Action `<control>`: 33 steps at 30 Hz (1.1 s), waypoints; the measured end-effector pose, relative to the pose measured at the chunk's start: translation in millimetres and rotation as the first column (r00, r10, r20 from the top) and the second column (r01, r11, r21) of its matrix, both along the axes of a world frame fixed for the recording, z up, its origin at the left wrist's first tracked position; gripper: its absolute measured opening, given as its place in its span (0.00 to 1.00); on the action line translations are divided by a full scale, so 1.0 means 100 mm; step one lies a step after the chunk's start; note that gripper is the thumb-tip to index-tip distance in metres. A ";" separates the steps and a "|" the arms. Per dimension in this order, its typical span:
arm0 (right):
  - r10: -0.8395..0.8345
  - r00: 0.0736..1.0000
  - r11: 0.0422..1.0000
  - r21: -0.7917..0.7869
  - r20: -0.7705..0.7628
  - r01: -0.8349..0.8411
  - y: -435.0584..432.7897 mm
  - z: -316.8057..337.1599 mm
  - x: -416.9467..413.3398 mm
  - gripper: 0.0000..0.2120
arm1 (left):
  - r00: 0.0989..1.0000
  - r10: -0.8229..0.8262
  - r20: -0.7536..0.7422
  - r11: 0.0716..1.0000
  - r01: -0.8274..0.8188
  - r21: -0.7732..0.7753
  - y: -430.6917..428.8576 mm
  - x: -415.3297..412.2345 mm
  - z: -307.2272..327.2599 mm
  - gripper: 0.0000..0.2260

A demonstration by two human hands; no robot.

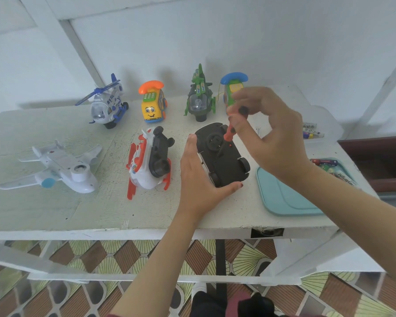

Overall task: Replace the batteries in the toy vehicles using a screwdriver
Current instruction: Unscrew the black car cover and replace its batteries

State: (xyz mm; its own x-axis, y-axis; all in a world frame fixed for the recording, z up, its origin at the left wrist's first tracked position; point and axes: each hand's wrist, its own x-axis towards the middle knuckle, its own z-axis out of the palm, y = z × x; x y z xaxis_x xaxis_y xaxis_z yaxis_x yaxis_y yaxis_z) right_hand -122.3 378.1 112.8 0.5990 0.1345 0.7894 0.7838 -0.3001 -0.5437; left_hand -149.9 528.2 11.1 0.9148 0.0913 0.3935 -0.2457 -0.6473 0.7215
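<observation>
By the table's (78,207) front edge, left grip (198,179) clasps the upturned car (226,164); right grip (272,138) pinches the screwdriver (229,133) on it.

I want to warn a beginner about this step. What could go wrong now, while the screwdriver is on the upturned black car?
1. The screwdriver, held by the right hand, could slip off the underside of the toy car toward the left hand, which holds the car close beside the tip.
2. A loosened screw may roll off the table; the teal tray lies to the side, not under the car.
</observation>
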 end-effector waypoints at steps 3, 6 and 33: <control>0.031 0.999 0.999 -0.039 -0.018 -0.031 -0.02 -0.03 0.00 0.11 | 1.000 0.000 -0.006 1.000 0.000 -0.003 0.00 0.00 0.00 0.57; 0.006 1.000 1.000 -0.026 0.019 -0.005 -0.02 -0.04 -0.01 0.10 | 1.000 0.002 0.000 1.000 -0.002 -0.001 -0.01 -0.01 0.00 0.57; -0.139 0.990 0.979 -0.154 -0.013 0.136 0.04 0.06 -0.07 0.12 | 1.000 0.019 0.015 1.000 -0.019 0.014 0.00 0.01 -0.02 0.57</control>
State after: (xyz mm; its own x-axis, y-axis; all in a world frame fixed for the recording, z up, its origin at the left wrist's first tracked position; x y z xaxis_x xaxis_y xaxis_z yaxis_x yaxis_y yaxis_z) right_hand -129.0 381.9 119.0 0.6386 0.1671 0.7512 0.7166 -0.4848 -0.5014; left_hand -148.6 527.8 9.3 0.9069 0.1032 0.4086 -0.2439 -0.6621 0.7086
